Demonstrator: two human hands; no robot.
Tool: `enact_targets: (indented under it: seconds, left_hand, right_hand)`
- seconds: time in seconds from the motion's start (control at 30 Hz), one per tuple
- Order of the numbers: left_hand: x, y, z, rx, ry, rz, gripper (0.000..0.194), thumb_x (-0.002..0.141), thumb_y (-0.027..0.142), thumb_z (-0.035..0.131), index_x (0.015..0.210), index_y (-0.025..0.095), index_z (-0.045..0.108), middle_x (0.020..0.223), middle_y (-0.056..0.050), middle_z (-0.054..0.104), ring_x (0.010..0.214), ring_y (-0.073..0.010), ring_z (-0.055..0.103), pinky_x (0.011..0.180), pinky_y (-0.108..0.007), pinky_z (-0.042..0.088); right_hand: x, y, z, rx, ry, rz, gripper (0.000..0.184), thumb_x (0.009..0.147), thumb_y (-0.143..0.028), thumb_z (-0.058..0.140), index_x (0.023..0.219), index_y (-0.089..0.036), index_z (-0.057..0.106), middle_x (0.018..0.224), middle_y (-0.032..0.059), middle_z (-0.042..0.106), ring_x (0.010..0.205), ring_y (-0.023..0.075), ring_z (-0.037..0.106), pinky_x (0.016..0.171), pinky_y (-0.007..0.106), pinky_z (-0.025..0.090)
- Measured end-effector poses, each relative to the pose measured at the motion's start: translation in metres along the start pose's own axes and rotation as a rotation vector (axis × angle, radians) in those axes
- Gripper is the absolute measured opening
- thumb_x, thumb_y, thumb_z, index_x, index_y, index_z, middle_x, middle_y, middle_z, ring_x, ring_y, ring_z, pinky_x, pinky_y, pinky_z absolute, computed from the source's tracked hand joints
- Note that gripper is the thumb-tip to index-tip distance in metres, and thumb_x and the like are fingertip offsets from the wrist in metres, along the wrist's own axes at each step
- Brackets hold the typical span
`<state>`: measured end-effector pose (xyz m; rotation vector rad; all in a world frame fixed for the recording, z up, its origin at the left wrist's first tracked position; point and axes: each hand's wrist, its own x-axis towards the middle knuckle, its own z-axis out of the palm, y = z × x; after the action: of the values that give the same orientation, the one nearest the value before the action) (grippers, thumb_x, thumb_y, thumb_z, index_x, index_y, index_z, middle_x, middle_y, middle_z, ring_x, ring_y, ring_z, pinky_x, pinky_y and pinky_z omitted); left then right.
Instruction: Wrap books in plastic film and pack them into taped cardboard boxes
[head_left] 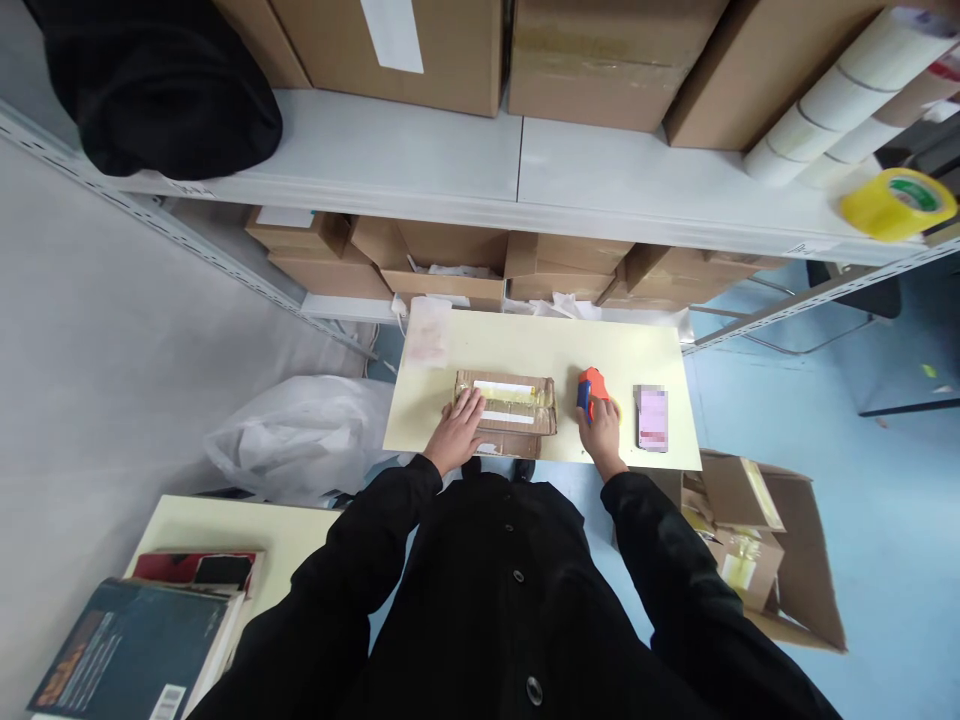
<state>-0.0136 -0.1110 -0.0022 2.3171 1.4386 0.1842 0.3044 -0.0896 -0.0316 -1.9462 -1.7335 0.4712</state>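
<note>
On the pale table (360, 530) to my left lie books, away from both hands. In front of me, a taped cardboard box (517, 425) with white labels rests on the cream worktable (495, 335). My left hand (456, 430) lies flat on the box's left end, fingers stretched out. To the right, my right hand (601, 430) has its fingers around an orange and blue tape dispenser (592, 380), which sits on the tabletop; part of a yellow tape roll shows beside it. Right of that hand lies a phone (652, 418) with a lit screen.
Boxes line the grey shelf (442, 150) beyond the worktable, with a yellow tape roll (900, 203) at its right end. A large open carton (814, 560) holding smaller boxes stands at right. A translucent plastic bag (300, 435) and stacked books (135, 640) are at left.
</note>
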Motion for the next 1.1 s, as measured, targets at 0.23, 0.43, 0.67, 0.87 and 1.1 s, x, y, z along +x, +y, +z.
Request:
enact_targets:
  seconds: [0.23,0.43,0.67,0.87,1.1]
  left_hand:
    - [-0.002,0.002,0.003,-0.045,-0.003,-0.009,0.075,0.084,0.028,0.050,0.149,0.013,0.017,0.156,-0.017,0.019,0.145,-0.0336,0.007,0.111,-0.052,0.023]
    - [-0.003,0.004,0.002,-0.073,0.006,-0.010,0.074,0.084,0.027,0.051,0.149,0.012,0.017,0.156,-0.017,0.018,0.145,-0.0316,0.006,0.113,-0.050,0.020]
    - [-0.003,0.011,0.005,-0.136,0.011,-0.031,0.075,0.084,0.028,0.051,0.149,0.014,0.016,0.157,-0.016,0.016,0.145,-0.0329,0.005,0.113,-0.052,0.017]
    - [-0.001,0.021,0.012,-0.174,0.008,-0.020,0.078,0.083,0.029,0.054,0.149,0.014,0.015,0.156,-0.018,0.016,0.145,-0.0327,0.002,0.112,-0.056,0.018]
    - [-0.007,0.016,0.011,-0.323,0.044,-0.025,0.071,0.081,0.029,0.059,0.145,0.014,0.030,0.152,-0.018,0.029,0.144,-0.0327,0.015,0.112,-0.054,0.024]
  right_hand:
    - [0.014,0.021,0.016,-0.161,-0.177,0.193,0.049,0.075,-0.026,0.057,0.121,-0.015,0.047,0.087,0.0115,0.068,0.099,0.0284,0.061,0.105,0.053,0.024]
    - [0.025,0.023,0.002,-0.117,-0.143,0.227,0.053,0.072,-0.018,0.051,0.125,-0.016,0.047,0.099,0.0150,0.068,0.101,0.0296,0.060,0.097,0.049,0.037]
    - [0.042,-0.012,-0.051,0.436,0.042,0.161,0.052,0.077,-0.032,0.045,0.125,-0.014,0.049,0.097,0.0113,0.066,0.083,0.0241,0.062,0.071,0.038,0.051]
    - [0.048,-0.102,-0.045,0.631,-0.090,-0.016,0.030,0.080,-0.045,0.052,0.081,-0.017,0.064,0.076,0.0043,0.064,0.070,0.0181,0.057,0.065,0.030,0.047]
    - [0.056,-0.129,-0.004,0.669,-0.390,-0.049,0.040,0.076,-0.056,0.060,0.064,-0.017,0.060,0.057,-0.0018,0.053,0.054,0.0116,0.045,0.053,0.026,0.038]
